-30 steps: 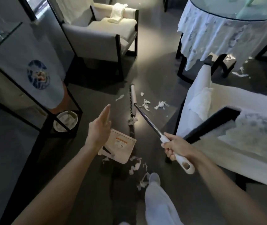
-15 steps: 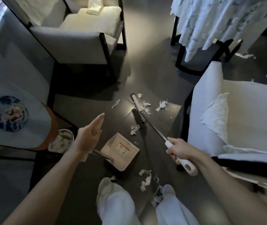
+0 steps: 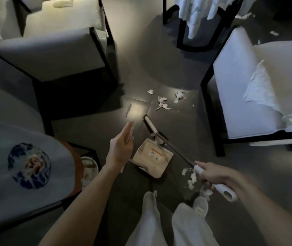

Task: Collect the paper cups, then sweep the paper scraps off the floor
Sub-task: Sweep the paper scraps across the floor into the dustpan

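My right hand [image 3: 212, 174] grips the white end of a broom handle [image 3: 219, 188]. Its dark shaft runs up-left to the white broom head [image 3: 150, 124], which rests on the dark floor just above the beige dustpan [image 3: 152, 157]. My left hand [image 3: 121, 146] holds the top of the dustpan's handle, fingers stretched along it. Paper scraps [image 3: 163, 103] lie beyond the broom head, and more scraps [image 3: 191, 178] lie by my right foot. No paper cups are in sight.
A grey armchair [image 3: 53, 55] stands at the upper left and a white one [image 3: 248, 96] at the right. A table's black legs [image 3: 182, 32] and hanging cloth are at the top. A draped stand [image 3: 26, 166] with a round container [image 3: 88, 167] beneath it is at the left.
The broom head has been pulled back toward me and now sits at the dustpan's mouth. The view has tilted further down, and both of my feet show.
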Demonstrator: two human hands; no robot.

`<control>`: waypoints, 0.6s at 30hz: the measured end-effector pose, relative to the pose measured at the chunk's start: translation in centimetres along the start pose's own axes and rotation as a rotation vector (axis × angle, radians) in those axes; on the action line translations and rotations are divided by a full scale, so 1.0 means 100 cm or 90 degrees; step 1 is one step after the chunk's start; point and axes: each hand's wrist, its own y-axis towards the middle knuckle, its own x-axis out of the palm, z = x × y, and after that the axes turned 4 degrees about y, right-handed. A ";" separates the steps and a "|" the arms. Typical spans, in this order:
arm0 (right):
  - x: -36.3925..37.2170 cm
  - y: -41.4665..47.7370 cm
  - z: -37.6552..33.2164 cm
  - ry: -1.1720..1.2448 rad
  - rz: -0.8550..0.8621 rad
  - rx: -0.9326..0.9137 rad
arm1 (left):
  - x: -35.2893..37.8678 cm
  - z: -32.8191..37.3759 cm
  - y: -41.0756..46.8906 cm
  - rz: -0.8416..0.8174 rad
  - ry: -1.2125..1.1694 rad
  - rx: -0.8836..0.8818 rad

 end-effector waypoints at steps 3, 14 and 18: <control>0.013 -0.020 0.005 -0.030 -0.032 0.007 | 0.009 0.009 0.011 0.005 -0.033 0.003; -0.012 -0.080 0.020 0.130 0.046 -0.030 | -0.001 0.005 0.000 -0.137 -0.013 0.027; -0.015 -0.069 0.027 0.125 0.084 -0.037 | -0.006 0.004 -0.002 -0.128 0.023 0.033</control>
